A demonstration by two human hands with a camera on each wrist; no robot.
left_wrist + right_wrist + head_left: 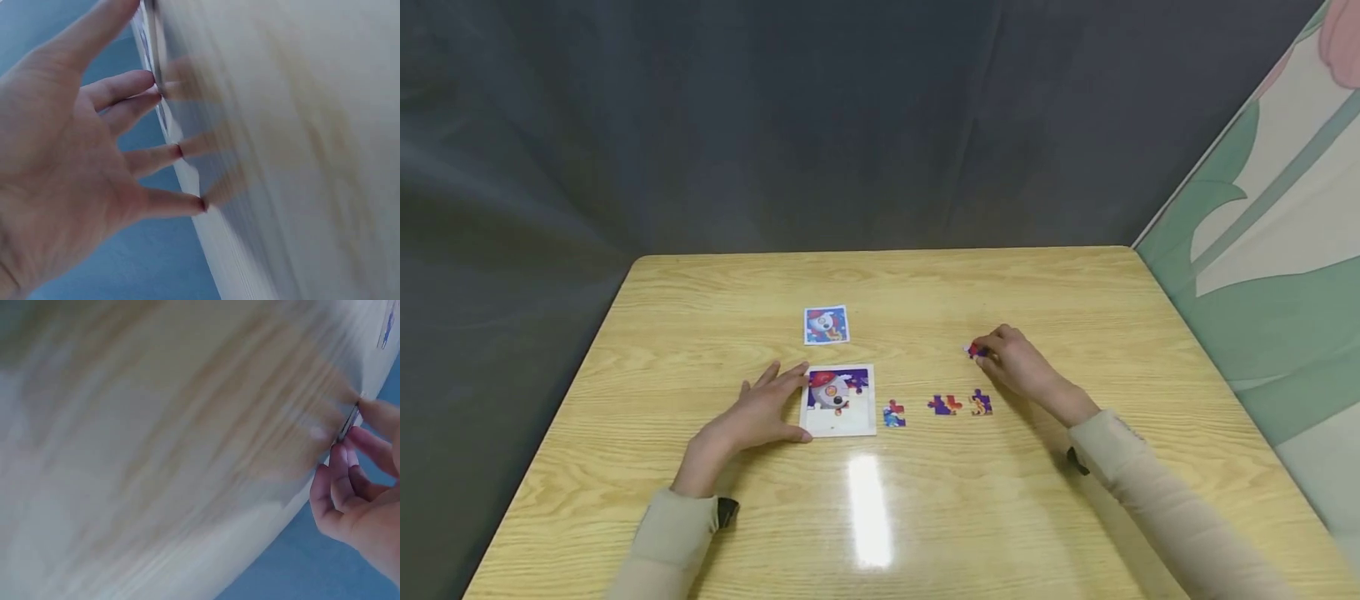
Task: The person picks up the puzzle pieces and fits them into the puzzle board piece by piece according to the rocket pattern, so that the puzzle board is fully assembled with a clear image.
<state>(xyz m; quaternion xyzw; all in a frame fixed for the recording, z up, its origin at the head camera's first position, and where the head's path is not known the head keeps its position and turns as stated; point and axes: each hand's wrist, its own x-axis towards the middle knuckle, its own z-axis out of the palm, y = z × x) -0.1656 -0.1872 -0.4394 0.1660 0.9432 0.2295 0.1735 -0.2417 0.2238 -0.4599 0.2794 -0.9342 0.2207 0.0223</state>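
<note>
A white-framed jigsaw tray (839,428), partly filled with pieces of a dog in a red hat, lies on the table. My left hand (758,417) spreads its fingers along the tray's left side, the thumb at the lower corner; in the left wrist view the extended fingertips (178,150) touch down there. To the right, my right hand (1021,363) pinches a small red and purple puzzle piece (974,351) at the table surface. That piece shows edge-on in the right wrist view between thumb and fingers (340,469), so its picture is hidden there.
Loose puzzle pieces lie right of the tray: a blue and red one (894,415), a purple and orange bit (945,406), and a purple one with yellow (981,403). Behind the tray rests a small picture card (826,325). A dark curtain (880,125) hangs beyond the wooden table (715,308).
</note>
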